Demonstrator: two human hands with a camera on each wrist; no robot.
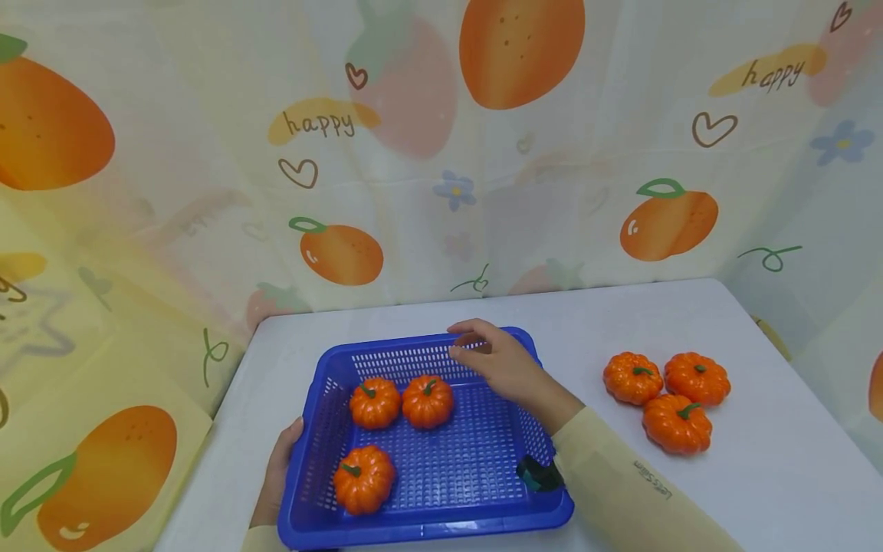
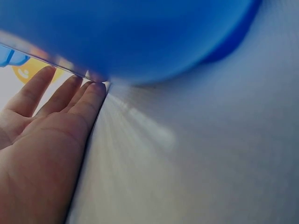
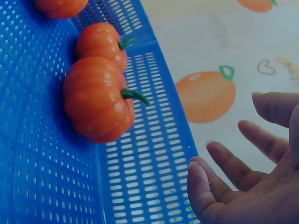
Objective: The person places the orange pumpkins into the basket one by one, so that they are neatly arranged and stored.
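Observation:
A blue plastic basket (image 1: pixel 428 530) with slotted walls stands on the white table. Three small orange pumpkins with green stems lie in its left half: one at the back left (image 1: pixel 375 403), one beside it (image 1: pixel 428 402), one at the front left (image 1: pixel 364 480). My left hand (image 1: pixel 279 468) rests against the basket's left outer side; in the left wrist view its fingers (image 2: pixel 88 100) extend to the blue wall. Over the basket's back right part hovers my right hand (image 1: pixel 498 360), holding nothing, its fingers apart and loosely bent in the right wrist view.
Three more orange pumpkins (image 1: pixel 679 424) sit close together on the table (image 1: pixel 766 475), right of the basket. A small dark object (image 1: pixel 540 474) shows near the right cuff, at the basket's right side. Fruit-printed cloth (image 1: pixel 414 199) hangs behind the table and on both sides.

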